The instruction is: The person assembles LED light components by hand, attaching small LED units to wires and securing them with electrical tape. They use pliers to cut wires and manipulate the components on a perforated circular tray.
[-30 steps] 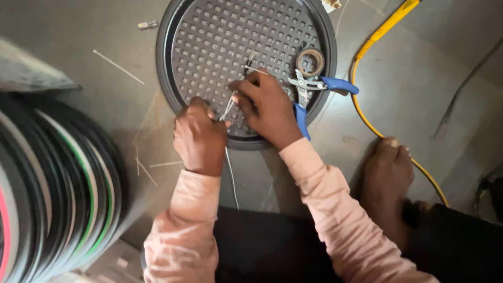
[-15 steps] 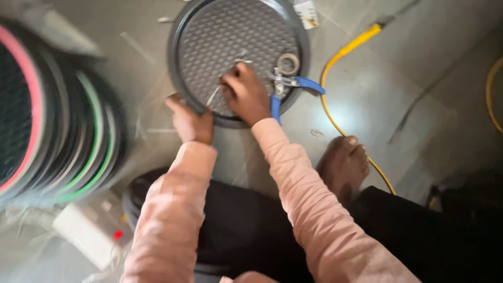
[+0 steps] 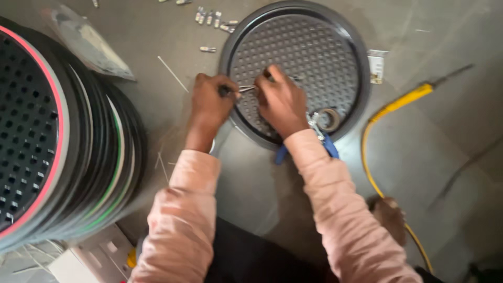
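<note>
A round dark grey perforated metal disc with a raised rim [image 3: 335,47] lies flat on the grey concrete floor [image 3: 445,157], and both hands work at its edge near nine o'clock. The left hand [image 3: 209,105] is clenched around a small dark-handled tool [image 3: 226,90] at the disc's rim, its thin metal tip [image 3: 246,88] pointing across toward the right hand [image 3: 283,102], which rests on the perforated face with its fingers pinched together at that tip; what it pinches is too small and blurred to tell. Blue-handled pliers [image 3: 319,137] lie at the disc's six o'clock rim, partly under the right pink sleeve [image 3: 340,209], just beside a small roll of tape [image 3: 330,119] resting on the disc. A handful of small metal connectors [image 3: 214,18] is scattered on the floor at about eleven o'clock from the disc, a yellow cable [image 3: 377,131] curves past at three to five o'clock, and a stack of similar discs with coloured rims [image 3: 68,141] stands well apart at nine o'clock. To do this fine work well, I judge the left hand should keep braced against the rim so the tip stays steady, while the right fingers hold their piece close to the tip, with only light pressure so nothing slips through the holes.
</note>
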